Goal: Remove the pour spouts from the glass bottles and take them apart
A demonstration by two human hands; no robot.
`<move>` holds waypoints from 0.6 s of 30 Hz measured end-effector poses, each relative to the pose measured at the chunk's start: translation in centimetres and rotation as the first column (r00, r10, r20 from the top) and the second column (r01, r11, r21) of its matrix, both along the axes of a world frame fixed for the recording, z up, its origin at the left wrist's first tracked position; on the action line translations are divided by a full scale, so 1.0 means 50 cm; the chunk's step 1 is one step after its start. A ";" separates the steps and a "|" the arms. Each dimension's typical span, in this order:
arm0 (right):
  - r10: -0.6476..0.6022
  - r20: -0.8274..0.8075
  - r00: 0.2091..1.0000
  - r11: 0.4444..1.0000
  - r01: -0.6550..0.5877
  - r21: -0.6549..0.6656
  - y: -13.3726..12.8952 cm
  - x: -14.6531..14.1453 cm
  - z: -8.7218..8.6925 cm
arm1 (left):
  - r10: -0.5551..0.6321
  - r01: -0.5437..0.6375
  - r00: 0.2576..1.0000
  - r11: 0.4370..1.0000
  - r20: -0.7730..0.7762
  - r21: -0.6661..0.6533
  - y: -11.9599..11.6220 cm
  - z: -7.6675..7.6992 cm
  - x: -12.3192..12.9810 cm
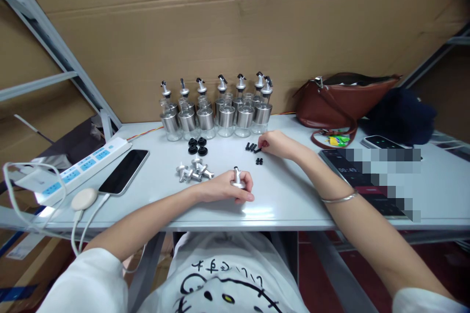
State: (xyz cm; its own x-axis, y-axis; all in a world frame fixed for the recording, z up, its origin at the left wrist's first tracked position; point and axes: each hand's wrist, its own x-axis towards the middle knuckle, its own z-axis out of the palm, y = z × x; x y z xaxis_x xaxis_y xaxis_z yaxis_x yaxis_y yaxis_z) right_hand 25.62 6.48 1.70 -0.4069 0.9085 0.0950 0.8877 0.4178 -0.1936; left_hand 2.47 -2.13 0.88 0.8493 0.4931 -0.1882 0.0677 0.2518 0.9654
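Observation:
My left hand (235, 188) is closed around a silver pour spout (237, 179) with a small black tip, held upright just above the table. Further off, my right hand (272, 145) pinches one of several small black levers (251, 146) lying on the table. Close by it sit a few tiny black plugs (259, 161). Loose silver spouts (194, 171) lie in a pile left of my left hand, and several black stoppers (197, 146) are grouped behind them. Glass bottles with steel sleeves (226, 116) stand in rows at the back, some topped with spouts.
A brown handbag (326, 102) and a dark cap (402, 115) are at the back right. A phone (352, 171) lies near my right forearm. On the left are another phone (125, 172), a power strip (84, 168) and a white charger (84, 199) with cables. Cardboard (220, 34) walls the back.

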 end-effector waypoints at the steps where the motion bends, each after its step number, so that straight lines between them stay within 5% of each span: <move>1: 0.009 -0.009 1.000 1.000 -0.009 0.000 0.000 -0.001 0.000 | -0.001 0.001 1.000 1.000 0.003 0.001 0.000 0.000 0.000; 18: 0.214 -0.110 0.971 0.973 -0.202 0.110 0.025 -0.015 -0.038 | -0.014 0.014 0.999 1.000 0.032 0.001 -0.001 0.003 0.000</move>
